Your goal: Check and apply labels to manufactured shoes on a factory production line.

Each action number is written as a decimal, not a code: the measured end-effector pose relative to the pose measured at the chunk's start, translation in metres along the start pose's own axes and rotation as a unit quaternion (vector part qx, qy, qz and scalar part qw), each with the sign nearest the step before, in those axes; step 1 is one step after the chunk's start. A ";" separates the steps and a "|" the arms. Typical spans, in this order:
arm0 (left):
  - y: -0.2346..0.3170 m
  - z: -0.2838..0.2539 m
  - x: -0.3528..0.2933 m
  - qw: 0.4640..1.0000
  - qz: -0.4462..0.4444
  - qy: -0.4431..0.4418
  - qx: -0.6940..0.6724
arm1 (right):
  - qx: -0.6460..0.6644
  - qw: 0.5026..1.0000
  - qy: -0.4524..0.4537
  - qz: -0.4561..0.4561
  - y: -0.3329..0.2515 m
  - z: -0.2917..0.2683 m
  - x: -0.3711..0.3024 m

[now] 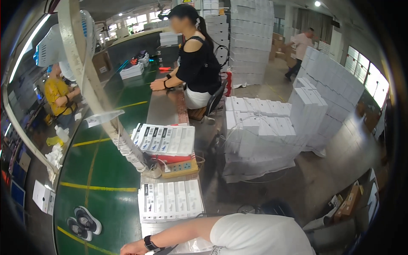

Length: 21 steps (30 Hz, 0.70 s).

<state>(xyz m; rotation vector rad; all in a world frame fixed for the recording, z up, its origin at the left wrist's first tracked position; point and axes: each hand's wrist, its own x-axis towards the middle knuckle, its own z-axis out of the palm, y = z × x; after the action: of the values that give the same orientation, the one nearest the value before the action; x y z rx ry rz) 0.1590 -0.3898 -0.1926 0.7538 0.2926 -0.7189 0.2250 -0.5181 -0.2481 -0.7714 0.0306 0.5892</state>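
Observation:
My right arm, in a white short sleeve, reaches leftward across the lower edge. A black watch [151, 244] is on its wrist. My right hand [132, 248] lies by the near edge of the green belt [114, 216], partly cut off by the picture's edge, and its fingers do not show clearly. Clear plastic [193, 246] lies under the forearm. Just beyond the arm is a stack of white shoe boxes [172, 200], labelled ends up. A pair of dark sneakers with white soles [84, 223] rests on the belt. My left hand is out of view.
A second box stack [165, 139] stands behind a wooden power strip [178, 168] and a pale post [91, 85]. A person in black [197, 63] sits farther along; another in yellow [58, 93] works across the belt. Piled white boxes [259, 131] fill the right.

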 end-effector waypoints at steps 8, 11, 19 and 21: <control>0.002 -0.014 0.005 0.999 -0.020 -0.001 -0.029 | -0.256 0.956 0.090 -0.107 -0.024 0.021 -0.094; 0.002 -0.011 0.000 0.999 -0.029 0.011 -0.042 | -0.276 0.948 0.122 -0.105 -0.015 0.009 -0.105; 0.004 -0.016 0.001 0.998 -0.033 0.034 -0.045 | -0.275 0.875 0.174 -0.358 -0.176 0.029 -0.134; 0.003 -0.011 0.004 0.997 -0.035 0.037 -0.056 | -0.225 0.882 0.162 -0.381 -0.203 0.031 -0.145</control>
<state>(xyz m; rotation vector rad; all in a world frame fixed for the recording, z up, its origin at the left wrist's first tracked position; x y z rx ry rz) 0.1640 -0.3828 -0.2013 0.6667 0.4245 -0.7367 0.2013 -0.6836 -0.0603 -1.2381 -0.1046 -0.3097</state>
